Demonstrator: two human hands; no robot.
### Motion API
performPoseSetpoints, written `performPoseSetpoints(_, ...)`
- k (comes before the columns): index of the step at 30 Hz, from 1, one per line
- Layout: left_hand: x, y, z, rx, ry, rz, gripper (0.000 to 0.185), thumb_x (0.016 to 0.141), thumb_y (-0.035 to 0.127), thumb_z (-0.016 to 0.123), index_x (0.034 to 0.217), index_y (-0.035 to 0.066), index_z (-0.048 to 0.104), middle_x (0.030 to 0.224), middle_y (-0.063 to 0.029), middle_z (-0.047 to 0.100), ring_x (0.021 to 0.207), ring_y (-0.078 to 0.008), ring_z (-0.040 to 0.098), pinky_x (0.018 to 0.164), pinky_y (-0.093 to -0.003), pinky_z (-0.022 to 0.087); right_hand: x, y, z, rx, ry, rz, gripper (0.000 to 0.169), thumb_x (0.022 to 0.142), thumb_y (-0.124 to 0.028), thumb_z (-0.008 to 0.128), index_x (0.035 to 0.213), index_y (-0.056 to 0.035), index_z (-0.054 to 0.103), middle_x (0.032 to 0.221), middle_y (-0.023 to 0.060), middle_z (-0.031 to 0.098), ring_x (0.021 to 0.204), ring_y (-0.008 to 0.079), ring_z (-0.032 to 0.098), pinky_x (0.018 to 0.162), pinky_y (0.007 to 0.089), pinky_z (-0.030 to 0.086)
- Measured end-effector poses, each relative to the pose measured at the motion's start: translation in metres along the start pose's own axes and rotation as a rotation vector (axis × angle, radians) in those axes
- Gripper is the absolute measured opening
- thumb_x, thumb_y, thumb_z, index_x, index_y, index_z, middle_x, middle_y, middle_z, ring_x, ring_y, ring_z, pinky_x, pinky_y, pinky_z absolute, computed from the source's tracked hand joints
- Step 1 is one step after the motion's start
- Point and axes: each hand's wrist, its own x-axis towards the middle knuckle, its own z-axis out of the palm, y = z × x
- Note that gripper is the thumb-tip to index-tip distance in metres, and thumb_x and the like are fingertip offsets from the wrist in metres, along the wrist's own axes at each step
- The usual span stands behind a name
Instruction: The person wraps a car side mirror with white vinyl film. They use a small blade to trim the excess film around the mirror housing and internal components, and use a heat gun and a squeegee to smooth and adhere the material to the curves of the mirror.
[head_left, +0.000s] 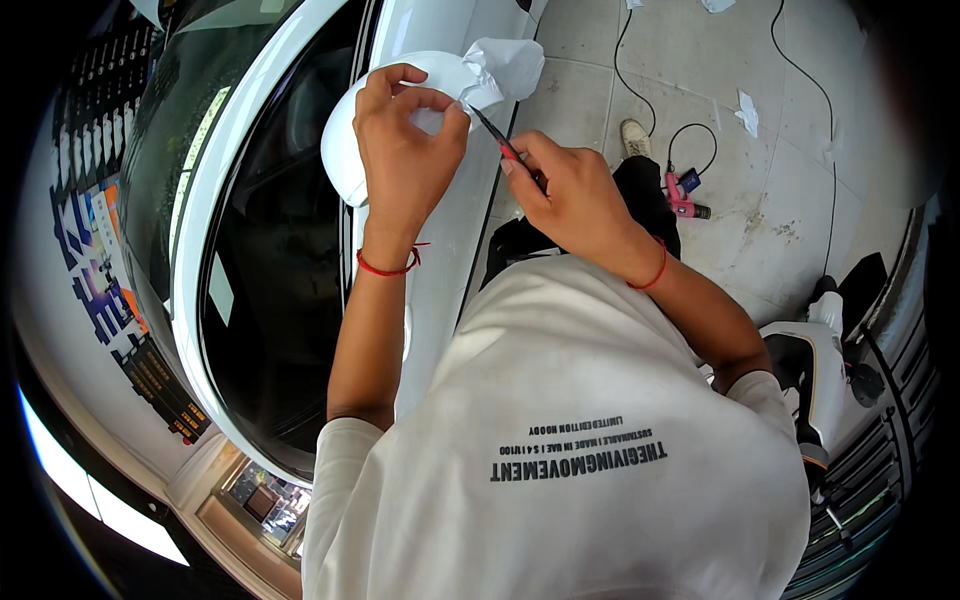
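Before me is the white side mirror housing (339, 146) of a white car. A crumpled flap of thin white film (514, 66) sticks out from its outer end. My left hand (409, 150) is over the housing, its thumb and index finger pinched at the near edge of the film. Slim and black with a red part, a cutting knife (495, 129) is gripped in my right hand (577, 195). Its tip points up-left to the film beside my left thumb; whether it touches the film I cannot tell.
The car's dark side window (277, 202) and white door (442, 277) lie at left and below the mirror. On the tiled floor are a pink heat gun (681, 199) with a looped cable, a white film scrap (747, 112) and another long cable (831, 135). A white scooter (821, 375) stands at right.
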Motion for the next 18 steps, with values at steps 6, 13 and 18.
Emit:
performPoseSetpoints(6,-0.005,-0.011,0.01,-0.116,0.064,0.012,0.005,0.074,0.006,0.074,0.077,0.002,0.071,0.112,-0.0091,0.06,0.102,-0.0267,0.056,0.086,-0.0377,0.047,-0.007,0.004,0.015,-0.026,0.115,-0.018,0.008,0.094,-0.007,0.065,0.096,-0.0003,0.061,0.063,0.013,0.062,0.048,0.0297,0.054,0.047,0.0375,0.041)
performPoseSetpoints(13,-0.009,-0.008,0.011,-0.086,0.1,0.021,0.005,0.078,0.005,0.074,0.081,0.001,0.072,0.117,-0.0085,0.057,0.111,-0.0254,0.056,0.093,-0.0361,0.047,-0.001,0.008,0.018,-0.044,0.154,-0.062,0.009,0.093,-0.008,0.066,0.094,-0.0008,0.062,0.062,0.0127,0.062,0.046,0.0294,0.054,0.046,0.0379,0.04)
performPoseSetpoints(18,-0.01,-0.011,0.017,-0.122,0.159,0.062,0.007,0.075,0.006,0.073,0.076,0.001,0.068,0.115,-0.0083,0.056,0.105,-0.0269,0.053,0.091,-0.0374,0.045,0.003,0.011,0.022,-0.089,0.163,-0.106,0.011,0.092,-0.009,0.067,0.091,-0.0009,0.061,0.06,0.0126,0.06,0.046,0.0296,0.054,0.046,0.0381,0.04)
